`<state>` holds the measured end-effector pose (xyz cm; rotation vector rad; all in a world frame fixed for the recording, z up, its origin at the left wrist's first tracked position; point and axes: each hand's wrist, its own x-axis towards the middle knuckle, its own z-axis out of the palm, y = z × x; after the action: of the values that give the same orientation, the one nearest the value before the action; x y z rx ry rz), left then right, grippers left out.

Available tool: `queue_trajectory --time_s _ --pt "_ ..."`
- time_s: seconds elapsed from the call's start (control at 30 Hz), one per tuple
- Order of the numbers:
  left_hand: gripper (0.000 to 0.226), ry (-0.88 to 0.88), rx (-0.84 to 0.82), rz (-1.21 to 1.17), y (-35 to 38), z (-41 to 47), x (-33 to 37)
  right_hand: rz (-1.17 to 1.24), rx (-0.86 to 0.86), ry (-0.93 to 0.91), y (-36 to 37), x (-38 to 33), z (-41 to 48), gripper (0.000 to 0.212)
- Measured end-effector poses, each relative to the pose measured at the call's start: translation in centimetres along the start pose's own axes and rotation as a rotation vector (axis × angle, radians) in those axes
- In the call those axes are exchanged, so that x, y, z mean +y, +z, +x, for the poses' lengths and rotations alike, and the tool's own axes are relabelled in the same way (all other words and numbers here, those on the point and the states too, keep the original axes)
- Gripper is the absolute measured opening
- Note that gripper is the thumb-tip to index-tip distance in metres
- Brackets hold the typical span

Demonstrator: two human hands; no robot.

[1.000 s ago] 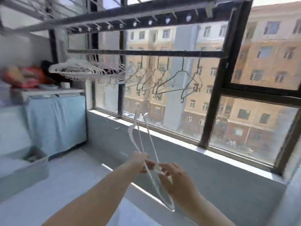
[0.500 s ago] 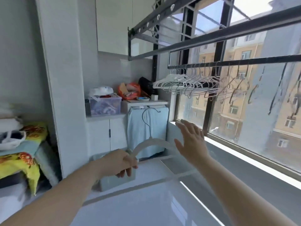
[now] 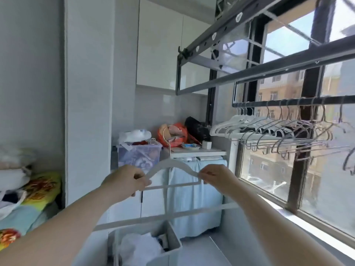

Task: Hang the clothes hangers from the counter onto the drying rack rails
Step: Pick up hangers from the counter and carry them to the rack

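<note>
**Operator:** State the location of the workpiece.

**Inspector:** The white plastic clothes hanger (image 3: 172, 186) is held in the air in front of the body, between both hands and below the rack. It rests on no surface.

**Operator:** State the condition of the fingers.

**Inspector:** The left hand (image 3: 124, 181) has its fingers curled round the left shoulder end. The right hand (image 3: 217, 175) pinches the right shoulder end between thumb and fingertips. Both hands grip the hanger.

**Operator:** Orientation?

**Inspector:** The long axis runs left to right, from one hand to the other. The arch is uppermost and the straight bar is below it. The hook cannot be told apart from the clutter behind it.

**Operator:** Where is the target?

**Inspector:** The dark metal drying rack rail (image 3: 288, 102) lies above and to the right of the hanger, well apart from it. A row of pale and wire hangers (image 3: 269, 129) hangs from it.

**Operator:** Which hand leads?

**Inspector:** The right hand is nearer the rail. In my judgement, the hanger must be raised and carried rightward. It must then be turned so that its axis crosses the rail, as the hung row does.
</note>
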<state>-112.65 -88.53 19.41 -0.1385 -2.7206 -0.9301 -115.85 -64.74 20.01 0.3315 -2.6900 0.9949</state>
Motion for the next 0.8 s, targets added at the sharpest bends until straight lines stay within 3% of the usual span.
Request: queue_trajectory --time_s 0.13,0.3,0.57,0.63,0.8 --pt "0.048 0.05 0.219 0.105 -0.6 8.7 0.2 -0.11 0.142 -0.02 -0.5 0.2 9.4 0.022" --pt "0.03 0.102 0.304 0.18 -1.7 18.6 -0.6 -0.336 0.37 -0.196 -2.5 -2.6 18.4 0.033" --pt "0.017 0.27 0.34 0.209 -3.2 34.7 -1.2 -1.261 0.647 -0.347 -4.7 -8.6 28.9 0.036" --pt "0.021 0.319 0.356 0.243 -3.9 38.2 -0.6 -1.364 0.629 -0.272 -5.0 -9.7 30.9 0.036" --pt "0.033 0.385 0.339 0.24 -3.9 44.2 0.6 -1.462 0.581 0.153 -5.9 -11.5 33.0 0.029"
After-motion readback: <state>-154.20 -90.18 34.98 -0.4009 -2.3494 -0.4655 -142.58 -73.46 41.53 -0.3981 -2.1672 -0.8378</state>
